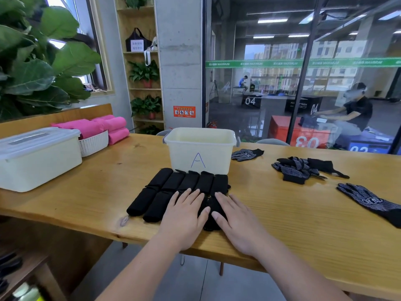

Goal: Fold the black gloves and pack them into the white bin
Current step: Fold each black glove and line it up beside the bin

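Both hands, left and right, press flat with fingers spread on a black glove beside folded gloves before the seemingly empty white bin; several loose gloves remain unfolded to the right.

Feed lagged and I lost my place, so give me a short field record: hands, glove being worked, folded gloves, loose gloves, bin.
left hand: flat, fingers straight, pressing a glove on the table
right hand: flat, pressing the same glove
folded gloves: two rows on the table, in front of the bin
loose gloves: a pile right of the bin, one beside the bin, one at far right
bin: white, marked A, open top; no gloves visible inside
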